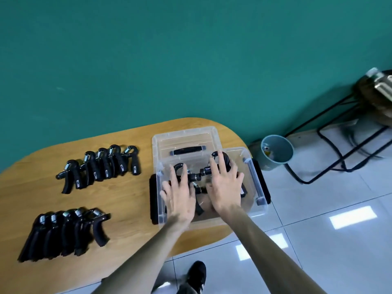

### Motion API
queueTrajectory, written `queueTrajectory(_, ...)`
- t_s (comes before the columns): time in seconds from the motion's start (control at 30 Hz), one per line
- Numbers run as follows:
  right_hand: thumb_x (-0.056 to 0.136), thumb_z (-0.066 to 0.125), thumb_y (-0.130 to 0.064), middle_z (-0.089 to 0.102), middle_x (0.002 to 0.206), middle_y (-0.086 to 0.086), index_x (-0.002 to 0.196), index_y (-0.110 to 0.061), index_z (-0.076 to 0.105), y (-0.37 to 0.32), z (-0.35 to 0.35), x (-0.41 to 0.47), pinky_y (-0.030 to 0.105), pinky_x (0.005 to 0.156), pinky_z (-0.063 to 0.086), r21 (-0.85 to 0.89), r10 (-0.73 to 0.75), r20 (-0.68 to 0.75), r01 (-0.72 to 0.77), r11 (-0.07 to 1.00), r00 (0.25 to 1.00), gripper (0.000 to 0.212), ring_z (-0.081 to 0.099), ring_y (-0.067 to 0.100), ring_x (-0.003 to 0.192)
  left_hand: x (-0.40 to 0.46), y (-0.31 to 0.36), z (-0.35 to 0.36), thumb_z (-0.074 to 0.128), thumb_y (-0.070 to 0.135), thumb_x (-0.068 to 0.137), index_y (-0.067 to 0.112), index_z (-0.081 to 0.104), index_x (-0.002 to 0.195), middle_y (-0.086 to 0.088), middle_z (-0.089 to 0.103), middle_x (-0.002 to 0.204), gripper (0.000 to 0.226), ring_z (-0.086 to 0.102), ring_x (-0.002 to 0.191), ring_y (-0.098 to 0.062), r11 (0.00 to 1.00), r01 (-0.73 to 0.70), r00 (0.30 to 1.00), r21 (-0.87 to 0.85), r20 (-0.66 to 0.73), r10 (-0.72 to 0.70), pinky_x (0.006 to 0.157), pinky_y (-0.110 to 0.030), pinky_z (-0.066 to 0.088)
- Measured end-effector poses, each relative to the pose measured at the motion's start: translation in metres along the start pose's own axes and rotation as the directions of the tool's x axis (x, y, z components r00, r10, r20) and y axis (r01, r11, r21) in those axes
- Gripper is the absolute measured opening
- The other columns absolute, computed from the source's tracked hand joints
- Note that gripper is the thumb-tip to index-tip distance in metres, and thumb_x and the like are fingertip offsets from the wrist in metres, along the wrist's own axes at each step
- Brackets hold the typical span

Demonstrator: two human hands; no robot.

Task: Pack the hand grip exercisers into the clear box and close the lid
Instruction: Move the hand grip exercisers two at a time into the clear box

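Observation:
A clear plastic box [252, 177] with black side latches stands at the right end of the wooden table [127, 194]. Its clear lid [184, 137] with a black handle lies just behind it. Several black hand grip exercisers [196, 177] lie inside the box. My left hand [179, 193] and my right hand [226, 183] reach into the box, fingers spread flat on the exercisers. A far row of exercisers [101, 165] and a near row of exercisers [65, 232] lie on the table to the left.
A teal wall rises behind the table. On the tiled floor to the right stand a grey-blue waste bin [275, 152] and a black metal-frame stool [347, 132]. My black shoe [194, 276] shows below the table edge.

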State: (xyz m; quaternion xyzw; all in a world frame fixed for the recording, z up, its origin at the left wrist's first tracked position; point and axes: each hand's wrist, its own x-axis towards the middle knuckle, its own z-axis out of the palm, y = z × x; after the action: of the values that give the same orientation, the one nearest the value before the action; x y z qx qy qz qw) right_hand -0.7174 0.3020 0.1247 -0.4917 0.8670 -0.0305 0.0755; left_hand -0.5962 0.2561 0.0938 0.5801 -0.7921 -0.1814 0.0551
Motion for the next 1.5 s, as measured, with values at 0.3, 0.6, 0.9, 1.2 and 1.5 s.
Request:
queueTrajectory(0.3, 0.076, 0.074, -0.022, 0.027, 0.163, 0.008, 0.148, -0.019, 0.036, 0.034, 0.048, 0.011, 0.049, 0.078, 0.043, -0.015, 0.023, 0.117, -0.021, 1.000, 0.993, 0.081, 0.048, 0.042, 0.116, 0.005, 0.007, 0.045, 0.041, 0.029, 0.105, 0.034, 0.014, 0.159, -0.010, -0.002, 0.169, 0.061, 0.036, 0.114, -0.027, 0.997, 0.015, 0.994, 0.075, 0.108, -0.023, 0.084, -0.036, 0.021)
queueTrajectory(0.6, 0.091, 0.054, -0.022, -0.001, 0.168, 0.003, 0.157, -0.023, 0.013, 0.048, 0.086, 0.032, 0.048, 0.094, 0.036, 0.022, -0.019, 0.317, 0.013, 1.000, 0.948, 0.078, 0.032, 0.040, 0.130, 0.027, 0.000, 0.083, 0.040, 0.026, 0.105, 0.029, 0.003, 0.161, -0.019, -0.006, 0.167, 0.067, 0.036, 0.122, -0.032, 0.988, 0.079, 0.970, 0.135, 0.219, -0.108, 0.097, -0.045, 0.033)
queueTrajectory(0.9, 0.085, 0.060, -0.015, 0.000, 0.167, 0.015, 0.160, -0.014, 0.008, 0.057, 0.125, 0.038, 0.054, 0.090, 0.047, -0.052, -0.149, 0.432, 0.190, 0.980, 0.889, 0.091, 0.038, 0.046, 0.134, 0.033, -0.013, 0.117, 0.052, 0.013, 0.099, 0.031, -0.015, 0.158, -0.024, -0.011, 0.165, 0.091, 0.038, 0.114, -0.028, 0.962, 0.022, 0.957, 0.272, 0.271, -0.099, 0.086, -0.039, 0.032)
queueTrajectory(1.2, 0.094, 0.047, -0.008, -0.028, 0.162, 0.016, 0.155, -0.012, -0.021, 0.060, 0.133, 0.043, 0.053, 0.106, 0.038, -0.042, -0.202, 0.411, 0.240, 0.970, 0.889, 0.091, 0.021, 0.045, 0.146, 0.033, -0.015, 0.122, 0.049, 0.002, 0.094, 0.028, -0.022, 0.156, -0.026, -0.010, 0.164, 0.098, 0.036, 0.124, -0.032, 0.964, 0.003, 0.958, 0.267, 0.276, -0.079, 0.094, -0.046, 0.036)
queueTrajectory(1.5, 0.096, 0.044, -0.003, -0.026, 0.164, 0.010, 0.155, -0.015, -0.022, 0.058, 0.137, 0.048, 0.045, 0.100, 0.048, -0.071, -0.185, 0.427, 0.236, 0.969, 0.885, 0.089, 0.009, 0.043, 0.151, 0.034, -0.018, 0.130, 0.046, 0.005, 0.097, 0.024, -0.024, 0.155, -0.030, 0.001, 0.162, 0.094, 0.036, 0.121, -0.031, 0.958, -0.031, 0.977, 0.285, 0.211, -0.031, 0.096, -0.042, 0.035)
